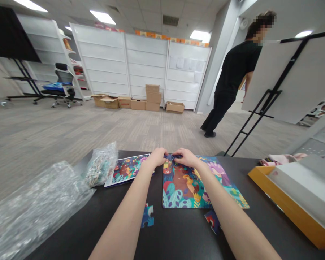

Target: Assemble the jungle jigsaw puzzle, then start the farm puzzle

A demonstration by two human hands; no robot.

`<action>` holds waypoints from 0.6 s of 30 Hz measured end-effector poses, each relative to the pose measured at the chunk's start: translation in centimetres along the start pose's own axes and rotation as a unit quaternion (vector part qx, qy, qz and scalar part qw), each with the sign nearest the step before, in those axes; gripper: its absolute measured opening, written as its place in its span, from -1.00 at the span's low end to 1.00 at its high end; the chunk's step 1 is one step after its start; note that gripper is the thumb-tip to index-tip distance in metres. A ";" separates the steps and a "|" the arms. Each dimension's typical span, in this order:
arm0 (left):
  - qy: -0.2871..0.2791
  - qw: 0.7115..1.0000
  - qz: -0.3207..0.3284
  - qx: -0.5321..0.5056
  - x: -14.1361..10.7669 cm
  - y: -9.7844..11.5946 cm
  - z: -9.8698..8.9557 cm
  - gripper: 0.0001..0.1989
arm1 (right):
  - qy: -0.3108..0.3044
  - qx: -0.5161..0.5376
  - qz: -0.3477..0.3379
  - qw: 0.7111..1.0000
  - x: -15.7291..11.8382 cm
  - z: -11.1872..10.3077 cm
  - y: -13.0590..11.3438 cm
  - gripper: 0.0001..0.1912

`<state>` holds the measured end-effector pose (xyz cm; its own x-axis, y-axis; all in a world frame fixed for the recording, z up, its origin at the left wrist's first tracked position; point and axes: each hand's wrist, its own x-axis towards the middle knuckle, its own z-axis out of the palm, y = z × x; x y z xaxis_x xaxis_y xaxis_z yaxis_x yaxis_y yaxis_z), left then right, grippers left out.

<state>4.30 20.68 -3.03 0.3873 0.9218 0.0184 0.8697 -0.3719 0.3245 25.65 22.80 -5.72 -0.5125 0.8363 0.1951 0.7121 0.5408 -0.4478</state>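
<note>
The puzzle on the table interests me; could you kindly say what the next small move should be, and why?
I would probably press down the far-left corner of the puzzle, since the left hand and right hand are both there, while loose pieces lie nearer the camera.

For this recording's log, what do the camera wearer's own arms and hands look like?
The left forearm and right forearm are bare, slender and tapering to the wrists, with no sleeves in view. The left grip and right grip are ungloved human hands. No watch or bracelet shows; nail details are too small to tell.
</note>
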 end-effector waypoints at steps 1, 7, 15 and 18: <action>0.000 1.000 0.001 0.000 0.1 0.0 0.0 -0.69 | 0.000 -0.002 0.000 1.000 0.0 0.0 0.0 -0.68; 0.006 1.000 0.004 -0.002 0.1 0.1 0.1 -0.69 | 0.004 -0.012 0.001 1.000 0.0 0.0 -0.1 -0.66; 0.010 1.000 0.018 -0.006 -0.4 0.2 -0.3 -0.69 | 0.001 -0.011 -0.009 1.000 0.0 -0.2 -0.3 -0.66; 0.007 1.000 0.020 -0.004 -0.5 0.3 -0.4 -0.71 | 0.003 -0.009 -0.009 1.000 0.0 -0.1 -0.3 -0.66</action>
<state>4.27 20.18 -2.53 0.4177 0.9075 0.0443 0.8511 -0.4079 0.3306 25.48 22.62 -5.48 -0.5231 0.8264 0.2085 0.7105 0.5580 -0.4288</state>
